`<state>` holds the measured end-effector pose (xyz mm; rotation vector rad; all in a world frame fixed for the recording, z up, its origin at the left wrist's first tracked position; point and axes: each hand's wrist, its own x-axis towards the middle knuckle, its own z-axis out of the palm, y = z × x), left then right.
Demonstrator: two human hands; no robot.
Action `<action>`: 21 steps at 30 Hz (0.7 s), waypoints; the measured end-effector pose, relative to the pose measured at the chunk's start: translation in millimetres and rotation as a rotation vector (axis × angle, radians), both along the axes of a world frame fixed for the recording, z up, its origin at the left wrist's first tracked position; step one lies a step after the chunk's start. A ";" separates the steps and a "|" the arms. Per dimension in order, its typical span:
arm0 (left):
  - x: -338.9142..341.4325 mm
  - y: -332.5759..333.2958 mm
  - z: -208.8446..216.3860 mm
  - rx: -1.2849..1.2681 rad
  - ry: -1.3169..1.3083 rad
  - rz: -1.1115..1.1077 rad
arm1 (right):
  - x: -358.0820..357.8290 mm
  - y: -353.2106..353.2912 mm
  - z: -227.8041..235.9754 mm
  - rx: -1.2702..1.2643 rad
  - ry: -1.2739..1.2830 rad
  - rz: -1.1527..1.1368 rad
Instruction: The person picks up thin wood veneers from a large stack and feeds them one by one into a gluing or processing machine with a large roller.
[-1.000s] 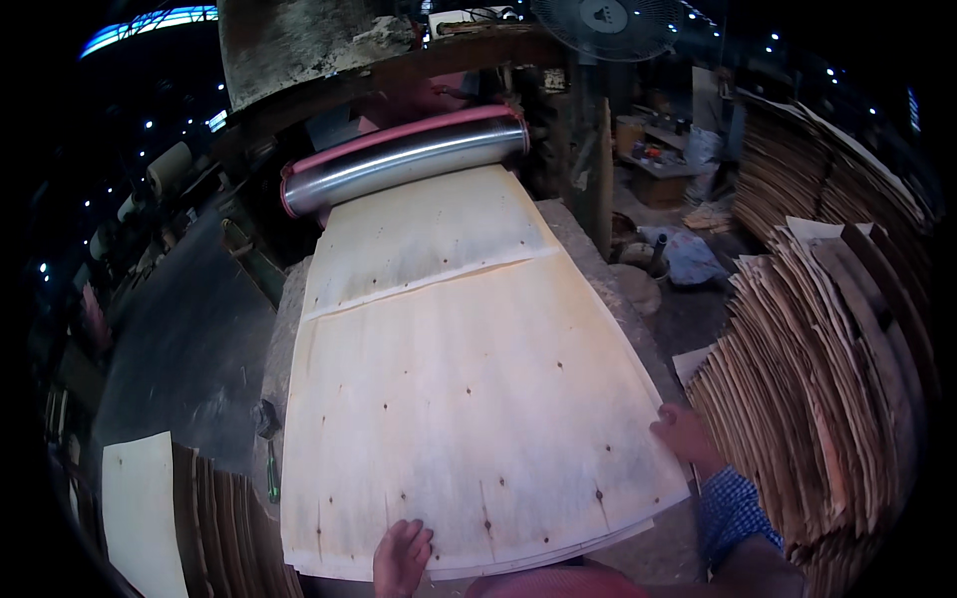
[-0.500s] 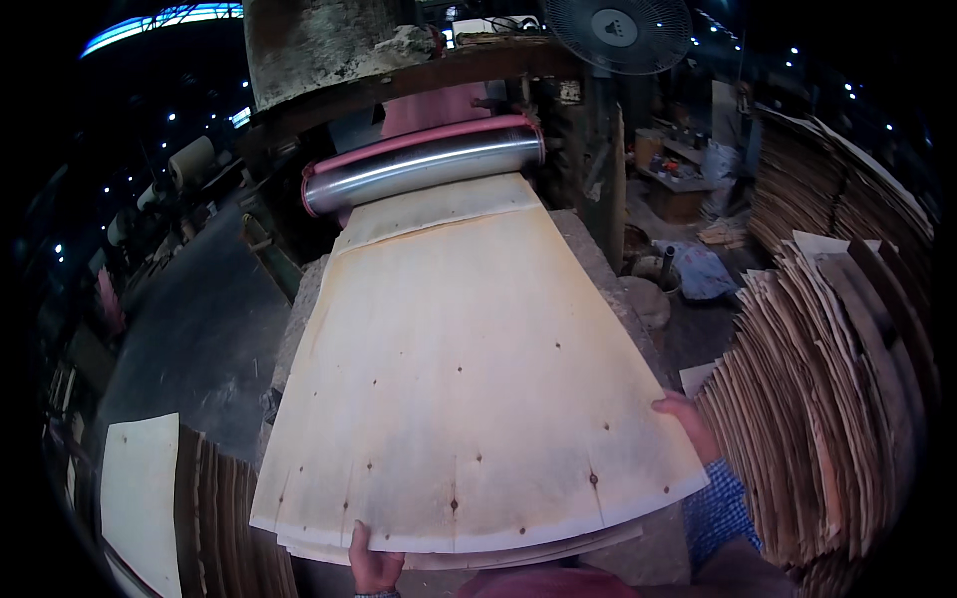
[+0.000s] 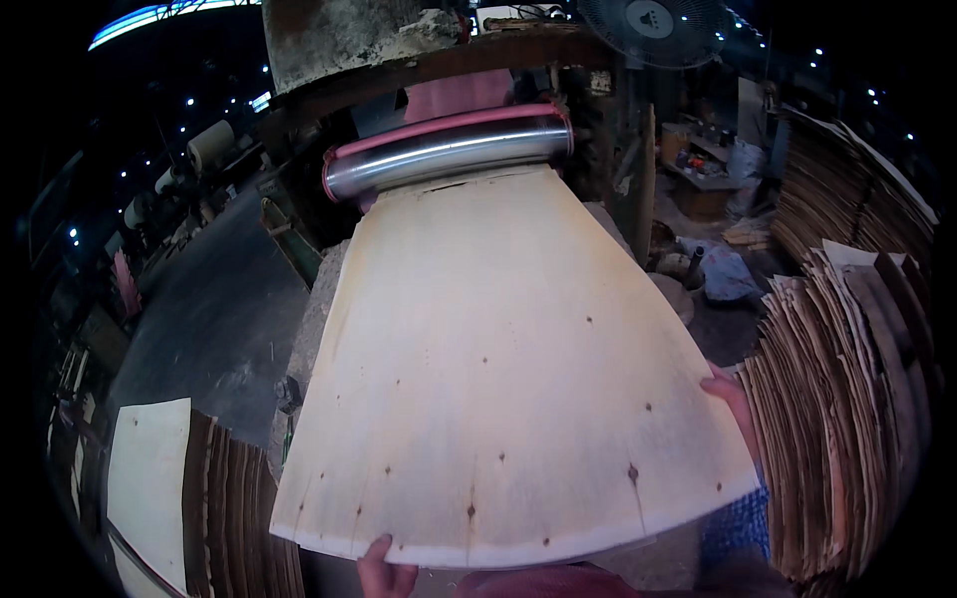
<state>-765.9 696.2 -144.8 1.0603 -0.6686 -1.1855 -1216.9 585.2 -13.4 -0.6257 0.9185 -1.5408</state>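
A large pale wood veneer sheet (image 3: 478, 399), dotted with small dark knots, lies before me with its far edge at a shiny metal roller (image 3: 454, 159). At its near edge, left of the middle, my left hand (image 3: 384, 576) pinches the rim, thumb on top and the other fingers hidden underneath. My right hand (image 3: 730, 397) grips the right edge farther up, its thumb on the upper face and its fingers out of sight below. A pink-red roller (image 3: 439, 132) runs just behind the metal one.
Tall veneer stacks (image 3: 827, 409) stand close on my right, and a lower stack (image 3: 234, 488) is at my left. A fan (image 3: 653, 25) hangs above the machine frame (image 3: 439, 70). Dark floor (image 3: 199, 319) stretches along the left; a cluttered low table (image 3: 703, 174) is behind right.
The veneer sheet has slid forward to the roller, covering the strip of another sheet seen there before. Both hands still hold it. The view has shifted slightly.
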 end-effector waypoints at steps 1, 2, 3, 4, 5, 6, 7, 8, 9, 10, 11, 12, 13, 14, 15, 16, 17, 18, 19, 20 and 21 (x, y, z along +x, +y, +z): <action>-10.6 -22.2 26.1 0.001 0.123 0.007 | 1.6 -15.8 -0.4 0.002 -0.019 -0.031; -21.7 -48.1 56.8 0.134 0.560 0.067 | 0.7 -29.9 -3.9 0.004 -0.038 -0.064; -14.0 -61.9 58.2 0.119 0.602 0.072 | -2.5 -47.7 -15.0 -0.012 -0.194 0.051; -9.8 -83.2 57.9 0.110 0.654 0.048 | -14.5 -58.9 -24.7 -0.033 -0.339 0.139; -12.7 -101.8 58.3 0.082 0.652 0.023 | -26.3 -65.7 -33.7 -0.058 -0.482 0.225; -19.0 -121.7 62.6 0.055 0.648 0.006 | -32.8 -67.8 -47.0 -0.074 -0.448 0.137; -17.6 -132.6 64.7 0.022 0.633 0.024 | -28.6 -70.4 -69.7 -0.078 -0.427 0.083; -15.1 -145.5 61.6 0.029 0.612 0.026 | -26.0 -71.1 -97.3 -0.082 -0.405 0.026; -17.4 -165.3 56.0 0.041 0.606 -0.002 | -38.2 -63.9 -136.9 -0.032 -0.374 -0.003; -20.3 -186.5 48.9 0.049 0.597 -0.030 | -45.5 -51.4 -172.1 0.014 -0.347 -0.029; -20.7 -208.2 39.0 0.051 0.560 -0.033 | -28.2 -32.5 -176.8 0.079 0.220 -0.120; -20.7 -230.9 27.7 0.051 0.524 -0.036 | -8.7 -13.0 -173.8 0.143 0.789 -0.204; -20.2 -253.5 17.9 0.063 0.462 -0.065 | -1.3 4.6 -174.1 0.102 1.059 -0.220; -22.1 -276.8 7.6 0.074 0.402 -0.098 | 2.1 20.1 -176.1 0.061 1.333 -0.237; -25.4 -301.2 -0.2 0.084 0.411 -0.059 | 2.5 30.9 -181.1 0.050 1.448 -0.256; -26.2 -323.4 -6.0 0.090 0.415 -0.012 | 2.5 37.2 -184.9 0.066 1.529 -0.295; -25.8 -340.2 -14.9 0.100 0.419 0.033 | 1.0 43.2 -189.1 0.087 1.610 -0.334; -19.3 -352.9 -25.3 0.149 0.403 0.014 | 0.3 47.7 -191.7 0.105 1.689 -0.371; -19.3 -362.2 -28.2 0.204 0.390 -0.014 | -1.9 53.6 -191.7 0.189 1.639 -0.353; -16.9 -365.8 -32.2 0.257 0.376 -0.037 | -2.7 55.7 -189.5 0.212 1.632 -0.339; -12.4 -359.4 -39.3 0.316 0.327 -0.026 | -2.7 55.4 -185.7 0.230 1.624 -0.321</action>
